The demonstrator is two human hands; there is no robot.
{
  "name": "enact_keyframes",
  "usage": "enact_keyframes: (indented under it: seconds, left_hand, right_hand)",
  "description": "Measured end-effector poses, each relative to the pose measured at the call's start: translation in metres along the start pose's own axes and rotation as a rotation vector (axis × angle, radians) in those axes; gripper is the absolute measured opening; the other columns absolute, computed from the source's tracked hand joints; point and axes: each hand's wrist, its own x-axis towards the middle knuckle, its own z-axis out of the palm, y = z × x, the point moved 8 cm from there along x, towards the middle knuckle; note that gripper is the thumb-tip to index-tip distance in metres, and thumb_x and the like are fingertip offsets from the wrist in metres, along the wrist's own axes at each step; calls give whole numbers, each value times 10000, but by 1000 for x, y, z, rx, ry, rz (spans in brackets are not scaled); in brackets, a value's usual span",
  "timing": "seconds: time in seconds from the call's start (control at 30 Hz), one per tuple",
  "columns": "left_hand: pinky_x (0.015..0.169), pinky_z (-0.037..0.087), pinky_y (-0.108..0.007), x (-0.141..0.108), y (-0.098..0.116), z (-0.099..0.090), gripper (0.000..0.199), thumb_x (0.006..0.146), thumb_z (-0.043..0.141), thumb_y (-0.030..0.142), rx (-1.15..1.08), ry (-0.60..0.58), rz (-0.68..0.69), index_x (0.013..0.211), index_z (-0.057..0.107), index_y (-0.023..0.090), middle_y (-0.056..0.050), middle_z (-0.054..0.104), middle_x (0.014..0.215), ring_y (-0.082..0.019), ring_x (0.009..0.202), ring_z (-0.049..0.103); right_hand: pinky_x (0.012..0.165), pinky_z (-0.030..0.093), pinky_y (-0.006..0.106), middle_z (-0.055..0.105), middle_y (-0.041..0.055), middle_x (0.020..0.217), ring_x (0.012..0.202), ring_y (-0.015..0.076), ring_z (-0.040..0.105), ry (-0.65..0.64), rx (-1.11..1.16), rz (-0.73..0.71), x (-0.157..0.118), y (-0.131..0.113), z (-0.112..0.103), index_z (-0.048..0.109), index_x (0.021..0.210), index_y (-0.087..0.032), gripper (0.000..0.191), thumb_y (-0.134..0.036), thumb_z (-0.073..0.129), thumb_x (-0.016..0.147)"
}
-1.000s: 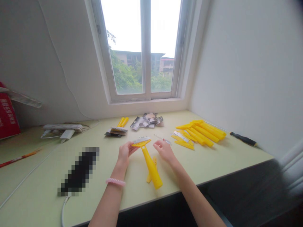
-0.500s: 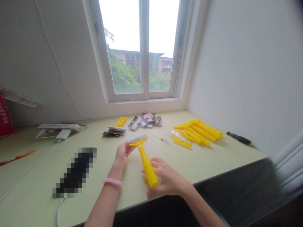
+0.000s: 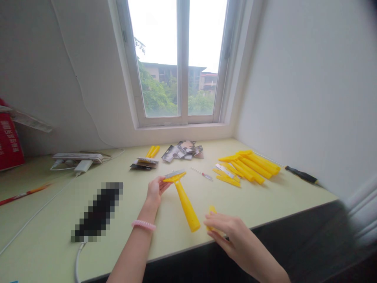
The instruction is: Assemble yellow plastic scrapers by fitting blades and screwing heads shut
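Note:
My left hand grips a yellow scraper by its wide head, where a metal blade shows along the far edge. The scraper's handle points down and right, toward the table's front edge. Just right of the handle's end, my right hand pinches a small yellow plastic piece. That piece is blurred and partly hidden by the fingers, so its full shape cannot be made out. Beyond the hands lies a small screwdriver with a red and clear handle.
At right lie several yellow scraper handles, flat yellow strips and a black-handled screwdriver. Printed cards lie near the window, packaged yellow tools left of them. A power strip and pixelated dark object are at left.
My right hand has moved right, away from the scraper's handle, carrying the small yellow piece. My left hand still holds the scraper's head. The view has shifted slightly.

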Motion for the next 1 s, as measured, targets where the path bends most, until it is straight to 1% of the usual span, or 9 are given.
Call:
enact_keyframes:
  seconds: [0.1,0.3,0.37,0.47,0.57,0.67,0.83,0.93,1.0]
  left_hand:
    - [578,548,-242,-1,0,1,93,695,505,42,26,-8,16,695,594,69,-100,673,596,-164,518,650]
    - [560,549,-241,-1,-2,3,78,677,528,59,77,-26,24,687,605,63,-101,677,601,-165,514,648]
    - [551,546,-233,-2,-2,3,73,672,533,58,84,-26,31,684,605,66,-99,679,605,-163,521,650]
    - [552,546,-237,-4,-1,5,82,668,533,58,108,-40,45,688,611,64,-104,684,620,-167,535,654]
    - [550,544,-245,-5,-3,7,104,665,531,63,137,-54,48,707,627,64,-103,689,635,-170,541,655]
    - [548,540,-247,-4,-4,8,112,664,530,73,142,-70,64,696,637,73,-93,689,631,-163,538,650]
    - [532,526,-226,-2,-3,6,105,665,528,79,148,-65,82,641,630,78,-84,683,609,-152,539,643]
    - [564,537,-243,-4,-3,7,118,671,516,73,143,-65,62,673,634,73,-93,691,632,-163,558,652]
    - [583,543,-253,-6,-3,8,134,682,507,79,136,-72,60,696,639,71,-98,696,653,-167,568,656]
  right_hand:
    - [791,468,260,681,57,961,894,187,632,175,47,69,10,23,-26,621,1018,-209,249,-254,417,883]
    - [758,469,312,680,57,838,797,186,622,426,262,26,59,36,-53,642,860,-183,194,-312,500,831]
    - [697,480,297,679,56,789,751,173,619,456,489,62,82,43,-47,637,834,-171,210,-340,513,813]
    - [520,460,259,648,37,637,537,132,572,433,829,198,117,60,-21,622,768,-145,241,-380,587,728]
    - [546,475,272,637,16,591,526,134,582,403,1055,294,142,72,7,610,755,-148,251,-335,683,604]
    - [557,472,284,638,9,598,546,143,584,339,1043,270,155,72,26,638,789,-158,261,-300,689,576]
    - [609,442,280,676,45,723,649,155,581,446,768,178,152,73,25,689,756,-170,189,-305,653,628]
    - [641,447,283,680,43,726,678,161,596,504,873,254,146,83,27,670,744,-172,191,-326,647,633]
    - [651,450,286,679,39,699,680,166,604,480,925,307,145,88,32,660,715,-169,187,-327,658,616]
